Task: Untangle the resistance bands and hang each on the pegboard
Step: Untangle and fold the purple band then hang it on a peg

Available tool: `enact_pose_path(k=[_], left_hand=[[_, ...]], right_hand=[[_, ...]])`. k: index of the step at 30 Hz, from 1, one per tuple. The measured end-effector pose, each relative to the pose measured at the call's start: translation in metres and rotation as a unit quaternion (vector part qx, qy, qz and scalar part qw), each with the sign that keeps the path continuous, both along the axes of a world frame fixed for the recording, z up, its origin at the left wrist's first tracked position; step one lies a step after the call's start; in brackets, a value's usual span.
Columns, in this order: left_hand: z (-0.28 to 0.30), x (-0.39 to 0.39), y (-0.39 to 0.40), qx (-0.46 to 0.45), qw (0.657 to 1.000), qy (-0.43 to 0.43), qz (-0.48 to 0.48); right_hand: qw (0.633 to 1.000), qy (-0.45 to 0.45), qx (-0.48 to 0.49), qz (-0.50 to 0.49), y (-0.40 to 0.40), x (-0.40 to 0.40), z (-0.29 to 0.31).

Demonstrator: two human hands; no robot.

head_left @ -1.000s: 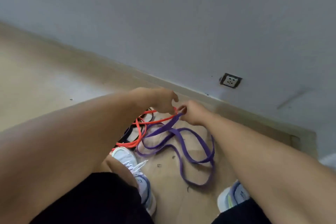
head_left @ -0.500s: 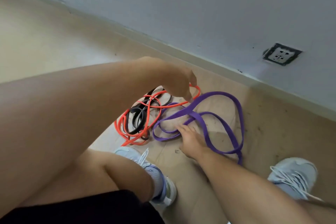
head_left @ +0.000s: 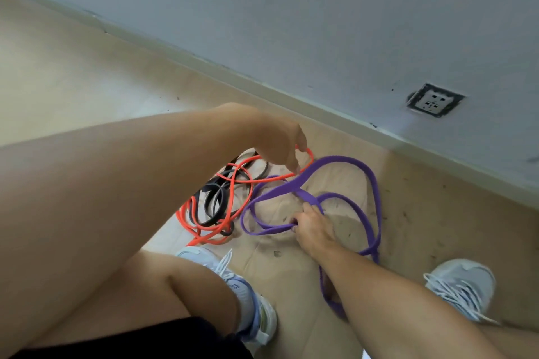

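Note:
Three resistance bands lie tangled on the tan floor. The orange band (head_left: 233,214) and the black band (head_left: 217,198) are coiled together at the left. To their right the wide purple band (head_left: 373,183) loops, overlapping the orange one near its upper end. My left hand (head_left: 284,148) hovers over that overlap, pinching the orange band at its top loop. Lower down, my right hand (head_left: 310,224) grips the purple band where two of its strands cross. No pegboard is in view.
A grey wall with a skirting board (head_left: 262,90) runs diagonally behind the bands, with a wall socket (head_left: 434,100) at the right. My white shoes (head_left: 250,294) (head_left: 463,285) stand on either side of the purple band's lower end. The floor is dusty.
My right hand has dropped from the orange-purple crossing to the purple band's lower strands and closed on them. My left hand stays at the orange band's top loop. The camera has tilted lower and closer.

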State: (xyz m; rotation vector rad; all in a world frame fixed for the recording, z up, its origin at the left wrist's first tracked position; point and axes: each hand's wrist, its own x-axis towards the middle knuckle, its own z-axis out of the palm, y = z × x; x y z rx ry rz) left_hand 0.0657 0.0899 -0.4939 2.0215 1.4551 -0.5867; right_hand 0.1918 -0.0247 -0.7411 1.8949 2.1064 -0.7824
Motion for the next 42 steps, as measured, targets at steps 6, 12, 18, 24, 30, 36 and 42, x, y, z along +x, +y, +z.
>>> enact_pose_path(k=[6, 12, 18, 24, 30, 36, 42], left_hand=[[0.029, 0.002, -0.001, -0.008, 0.998, -0.057, -0.038], [0.038, -0.005, -0.009, 0.016, 0.998, -0.068, -0.008], [0.055, -0.002, -0.019, 0.067, 0.978, -0.195, 0.021], [0.083, 0.015, -0.024, 0.163, 0.919, -0.352, 0.073], [0.098, 0.022, -0.032, 0.069, 0.848, -0.507, 0.139], [0.13, 0.049, -0.048, -0.033, 0.725, -0.669, 0.162], [0.145, 0.044, -0.041, -0.026, 0.595, -0.762, 0.254]], right_hand=[[0.966, 0.217, 0.043, -0.136, 0.032, 0.022, 0.054], [0.936, 0.325, -0.017, -0.132, 0.082, 0.065, 0.157], [0.934, 0.345, -0.087, -0.042, 0.103, 0.094, 0.302], [0.92, 0.39, 0.015, -0.031, 0.08, 0.109, 0.36], [0.902, 0.427, 0.021, -0.067, 0.06, 0.123, 0.325], [0.945, 0.318, 0.063, -0.048, 0.042, 0.113, 0.296], [0.941, 0.316, 0.04, -0.11, 0.038, 0.103, 0.276]])
